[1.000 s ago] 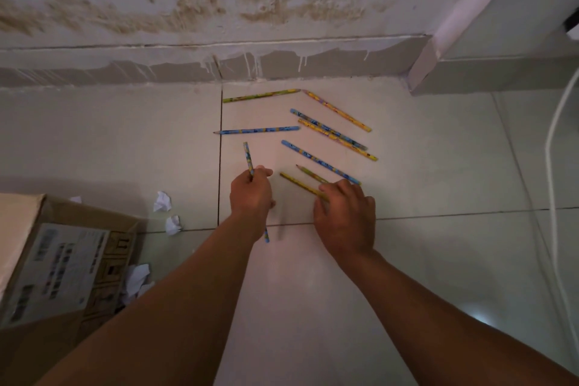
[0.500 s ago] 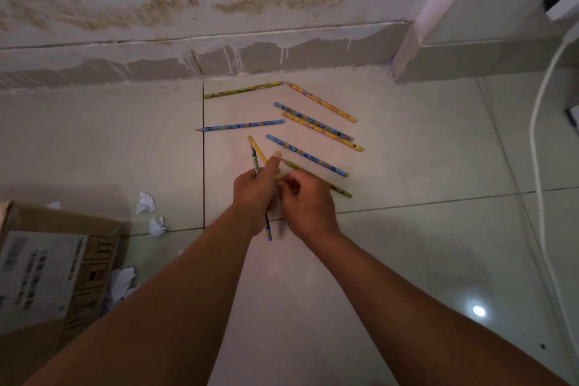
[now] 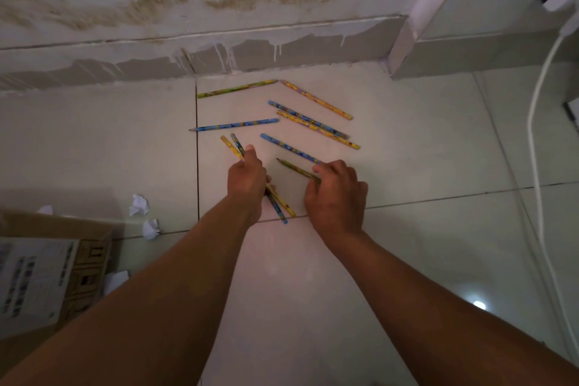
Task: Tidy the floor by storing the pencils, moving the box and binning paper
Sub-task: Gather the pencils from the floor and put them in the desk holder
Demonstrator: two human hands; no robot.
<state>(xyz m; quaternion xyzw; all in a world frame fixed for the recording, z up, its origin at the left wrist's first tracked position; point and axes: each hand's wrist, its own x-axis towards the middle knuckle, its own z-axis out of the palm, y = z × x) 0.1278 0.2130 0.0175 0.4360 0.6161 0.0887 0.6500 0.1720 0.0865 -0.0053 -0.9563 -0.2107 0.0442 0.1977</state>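
The cardboard box (image 3: 47, 276) is cut off at the left edge — its label print blurred, unreadable.

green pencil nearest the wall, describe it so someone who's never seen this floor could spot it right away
Start at the stained wall's grey skirting and drop to the floor tile below it. The green pencil is the loose one lying closest to that skirting, almost parallel to it. Its right tip nearly meets an orange-yellow pencil to form a peak; the blue pencil lies nearer the hands.
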